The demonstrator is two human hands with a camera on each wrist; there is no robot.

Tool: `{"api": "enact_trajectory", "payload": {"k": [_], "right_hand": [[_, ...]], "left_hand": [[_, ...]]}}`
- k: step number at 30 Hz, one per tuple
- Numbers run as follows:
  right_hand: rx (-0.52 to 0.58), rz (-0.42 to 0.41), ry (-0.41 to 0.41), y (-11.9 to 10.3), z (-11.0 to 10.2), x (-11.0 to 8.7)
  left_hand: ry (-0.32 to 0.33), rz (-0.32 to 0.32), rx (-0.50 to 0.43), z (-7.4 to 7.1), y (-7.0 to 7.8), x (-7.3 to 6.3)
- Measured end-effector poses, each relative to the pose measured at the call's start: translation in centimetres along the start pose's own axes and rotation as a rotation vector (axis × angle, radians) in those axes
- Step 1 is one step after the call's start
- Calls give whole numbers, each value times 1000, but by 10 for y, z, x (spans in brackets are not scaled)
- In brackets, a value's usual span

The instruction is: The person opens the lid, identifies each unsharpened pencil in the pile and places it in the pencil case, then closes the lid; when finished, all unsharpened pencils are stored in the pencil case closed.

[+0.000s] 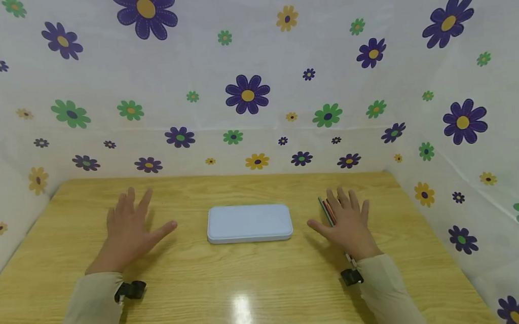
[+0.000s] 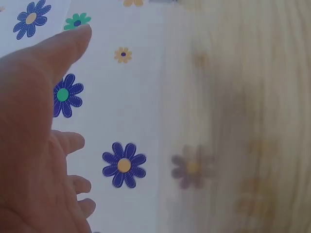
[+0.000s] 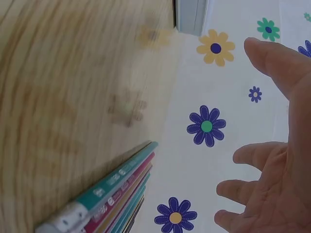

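Note:
A flat pale-blue case (image 1: 249,224) with rounded corners lies closed in the middle of the wooden table; its end shows at the top of the right wrist view (image 3: 191,17). To its left, my left hand (image 1: 130,235) is spread with the palm down, holding nothing. On the other side, my right hand (image 1: 349,226) is spread above a bunch of slim coloured pencils (image 3: 121,177) and partly hides them in the head view. Teal, magenta and tan barrels lie side by side, with white ends toward me. Both hands have their fingers apart and extended.
White cloth (image 1: 205,49) printed with purple, green and yellow flowers rises behind the table and along both sides. The wood-grain tabletop (image 1: 197,299) is glossy and reflects light near the front. Dark straps with small devices (image 1: 134,290) sit at both wrists.

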State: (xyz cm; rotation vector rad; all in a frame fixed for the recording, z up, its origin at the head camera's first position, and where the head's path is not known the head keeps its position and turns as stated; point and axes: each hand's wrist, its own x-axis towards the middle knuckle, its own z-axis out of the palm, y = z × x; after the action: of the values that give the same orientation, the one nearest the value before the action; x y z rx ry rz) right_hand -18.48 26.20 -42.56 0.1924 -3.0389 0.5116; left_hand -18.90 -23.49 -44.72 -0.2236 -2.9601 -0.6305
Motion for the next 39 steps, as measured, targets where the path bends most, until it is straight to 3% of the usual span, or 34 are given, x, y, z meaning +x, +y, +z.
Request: {"api": "enact_trajectory", "payload": {"k": [4, 9, 18, 28, 39], "right_hand": [[4, -23, -5, -6, 3, 3], [68, -94, -21, -17, 9, 10], [273, -98, -226, -44, 25, 20], [220, -202, -253, -56, 36, 22], [126, -265, -255, -56, 34, 19]], "left_hand": [[-38, 10, -73, 9, 5, 4], [-117, 39, -281, 26, 23, 8], [-309, 25, -625, 50, 55, 19], [-402, 32, -607, 56, 66, 22], [-386, 70, -528, 60, 73, 17]]}}
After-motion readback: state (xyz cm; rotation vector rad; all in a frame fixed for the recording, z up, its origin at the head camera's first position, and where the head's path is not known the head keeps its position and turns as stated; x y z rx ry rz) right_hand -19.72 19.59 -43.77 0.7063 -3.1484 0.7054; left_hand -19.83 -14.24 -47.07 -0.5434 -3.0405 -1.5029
